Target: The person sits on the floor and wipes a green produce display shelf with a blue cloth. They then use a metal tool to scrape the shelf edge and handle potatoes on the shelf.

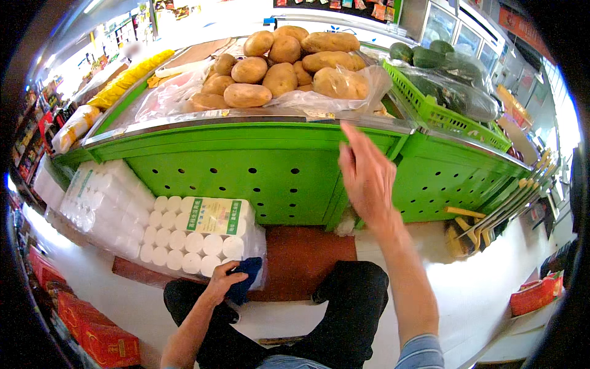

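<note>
My left hand (pixel 224 280) is closed on a dark blue cloth (pixel 245 279) beside the near right corner of a plastic-wrapped pack of paper rolls (pixel 184 240). Raised in front of the green display stand (pixel 230 157), my right hand (pixel 368 173) reaches up towards its metal edge, slightly blurred; I see nothing in it, though its palm side is partly hidden. Above that edge, potatoes (pixel 249 70) lie heaped on the stand, some on clear plastic. One large potato (pixel 341 83) at the heap's right is partly covered by a clear plastic bag (pixel 379 83).
A green plastic crate (pixel 438 113) with dark green gourds stands to the right. Long-handled tools (pixel 502 207) lean against the stand at the lower right. Another wrapped roll pack (pixel 103 207) stands left, and red boxes (pixel 99 334) are at the lower left.
</note>
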The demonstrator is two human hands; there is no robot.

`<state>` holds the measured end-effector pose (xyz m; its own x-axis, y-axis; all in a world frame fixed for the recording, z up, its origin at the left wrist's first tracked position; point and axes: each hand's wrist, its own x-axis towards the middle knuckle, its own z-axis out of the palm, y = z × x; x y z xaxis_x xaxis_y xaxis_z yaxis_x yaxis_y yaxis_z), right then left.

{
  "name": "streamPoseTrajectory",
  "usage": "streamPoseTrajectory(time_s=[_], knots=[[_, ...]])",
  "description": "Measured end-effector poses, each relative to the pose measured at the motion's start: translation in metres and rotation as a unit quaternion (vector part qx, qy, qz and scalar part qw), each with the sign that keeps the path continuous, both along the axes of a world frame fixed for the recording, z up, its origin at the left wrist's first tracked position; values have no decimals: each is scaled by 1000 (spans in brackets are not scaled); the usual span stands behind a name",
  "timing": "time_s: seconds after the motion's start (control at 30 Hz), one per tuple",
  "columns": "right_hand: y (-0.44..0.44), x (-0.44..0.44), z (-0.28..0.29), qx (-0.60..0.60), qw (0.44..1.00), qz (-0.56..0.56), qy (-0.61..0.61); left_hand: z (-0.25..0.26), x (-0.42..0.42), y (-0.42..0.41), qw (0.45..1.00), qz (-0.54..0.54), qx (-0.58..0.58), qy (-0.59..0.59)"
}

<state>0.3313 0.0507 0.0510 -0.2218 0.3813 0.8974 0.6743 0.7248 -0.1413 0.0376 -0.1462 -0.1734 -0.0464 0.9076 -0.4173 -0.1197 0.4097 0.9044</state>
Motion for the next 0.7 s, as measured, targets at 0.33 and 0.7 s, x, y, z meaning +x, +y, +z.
streamPoseTrajectory(time_s=[0.33,0.7], knots=[[84,-42,69,-27,951,-119,-286,-8,-4,7,990,-67,81,90],[97,-49,72,-138,983,-18,-118,-8,-12,4,985,-53,122,106]])
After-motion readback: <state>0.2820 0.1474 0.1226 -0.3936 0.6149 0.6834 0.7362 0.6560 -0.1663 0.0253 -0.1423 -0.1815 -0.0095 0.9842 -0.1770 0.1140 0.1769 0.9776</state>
